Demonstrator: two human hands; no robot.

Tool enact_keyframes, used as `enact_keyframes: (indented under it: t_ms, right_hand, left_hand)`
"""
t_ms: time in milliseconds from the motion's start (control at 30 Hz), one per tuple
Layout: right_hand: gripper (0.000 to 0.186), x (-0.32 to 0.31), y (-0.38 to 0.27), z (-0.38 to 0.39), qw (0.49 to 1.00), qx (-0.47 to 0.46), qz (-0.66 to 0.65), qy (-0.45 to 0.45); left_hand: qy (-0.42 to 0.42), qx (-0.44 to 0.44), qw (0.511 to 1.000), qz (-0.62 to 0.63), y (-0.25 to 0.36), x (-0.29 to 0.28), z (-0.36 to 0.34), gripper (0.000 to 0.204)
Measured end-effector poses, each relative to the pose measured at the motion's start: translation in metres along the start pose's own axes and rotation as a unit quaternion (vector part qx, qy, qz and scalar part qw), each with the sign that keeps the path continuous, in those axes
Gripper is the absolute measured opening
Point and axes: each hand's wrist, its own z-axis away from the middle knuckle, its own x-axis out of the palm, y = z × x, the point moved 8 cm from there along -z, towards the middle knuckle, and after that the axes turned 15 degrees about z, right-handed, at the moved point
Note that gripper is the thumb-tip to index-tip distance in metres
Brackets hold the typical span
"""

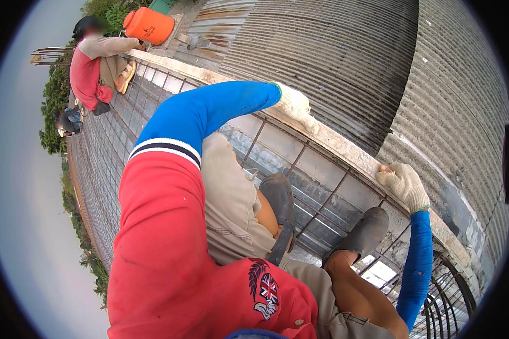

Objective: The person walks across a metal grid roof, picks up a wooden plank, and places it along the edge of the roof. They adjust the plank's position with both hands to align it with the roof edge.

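Note:
A long pale wooden board (348, 149) runs along the edge in front of me, slanting from upper left to lower right. My left hand (295, 108), in a white knit glove, bears on its top with the fingers bent down over it. Further right along the same board, my right hand (404, 183) is closed on the edge, also gloved, with a bare fingertip showing. The undersides of both hands are hidden. Beneath the board lies a grid of steel reinforcing bars (254, 141) over metal decking, where my dark shoes (362, 231) rest.
Corrugated roofing (322, 51) lies beyond the board. At upper left a co-worker (85, 85) in red squats by the board, near an orange water jug (155, 27). Another person (70, 121) is farther off. Bent steel bars (452, 299) curve up at lower right.

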Motion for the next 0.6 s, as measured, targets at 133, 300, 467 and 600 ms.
enact_keyframes:
  t_ms: [133, 300, 467, 600]
  right_hand:
    - [0.072, 0.0043, 0.0039, -0.0021, 1.0, -0.003, 0.002, 0.002]
    - [0.071, 0.0046, 0.0033, -0.0025, 1.0, -0.01, -0.003, -0.006]
    - [0.071, 0.0071, 0.0057, -0.0033, 1.0, -0.013, 0.007, 0.011]
    - [0.072, 0.0048, 0.0024, -0.0025, 1.0, -0.011, 0.001, -0.001]
  left_hand:
    - [0.001, -0.001, 1.0, -0.011, -0.003, 0.0004, -0.0033, 0.1]
    - [-0.006, -0.003, 1.0, -0.011, -0.0054, 0.0019, -0.0055, 0.1]
    - [0.005, 0.002, 1.0, -0.008, -0.0026, 0.0003, -0.0047, 0.09]
    - [0.007, 0.003, 1.0, -0.015, -0.004, 0.0004, -0.0055, 0.09]
